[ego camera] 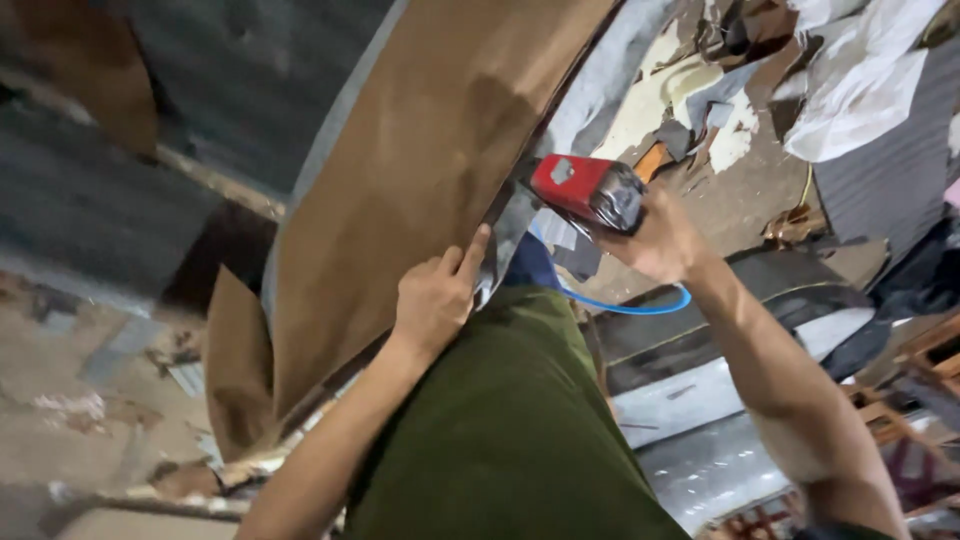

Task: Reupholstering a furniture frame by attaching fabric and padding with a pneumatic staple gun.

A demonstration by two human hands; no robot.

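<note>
Green trouser leg (510, 430) nearest me. Left hand (435, 300) pinching brown sheet (420, 170) edge; right hand (660, 240) gripping red power tool (585, 190), nose aimed left toward that edge.

Dim, warm indoor light; motion-blurred left edge.

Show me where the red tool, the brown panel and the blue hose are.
Red tool (585, 190), head view, on its red body.
Brown panel (420, 160), head view, middle of its bare brown face.
Blue hose (640, 306), head view, on the curve below the right hand (660, 240).
</note>
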